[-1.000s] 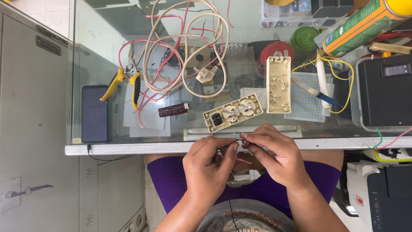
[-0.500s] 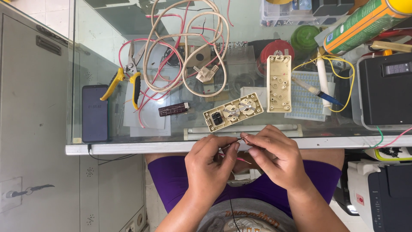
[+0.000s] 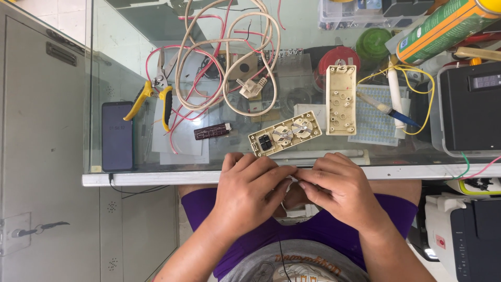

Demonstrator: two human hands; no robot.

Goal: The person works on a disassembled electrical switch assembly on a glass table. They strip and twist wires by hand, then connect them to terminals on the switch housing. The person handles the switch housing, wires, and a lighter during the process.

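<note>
Wire bit pinched between both hands at the table edge

Wire, or some small part like it, is squeezed between the two sets of fingertips, so tiny and so covered I honestly can't tell what it is. Going left to right: a dark phone lies flat on the glass table, then yellow-handled pliers, then a loose coil of cream and red cable with a plug on it. Below that sits a small dark chip-like strip.

Left hand comes in from the lower left, fingers curled shut, tips meeting the right hand's just below the table's front edge. The small piece lies right at that meeting point, running roughly sideways from one hand to the other, neither hand clearly nearer.

Just above the hands, on the glass, is an opened socket strip, tilted, with its cream cover upright beside it. Right hand is closed in a pinch too, thumb and forefinger pressed on the piece. Farther right: a yellow wire loop and a black box.
</note>
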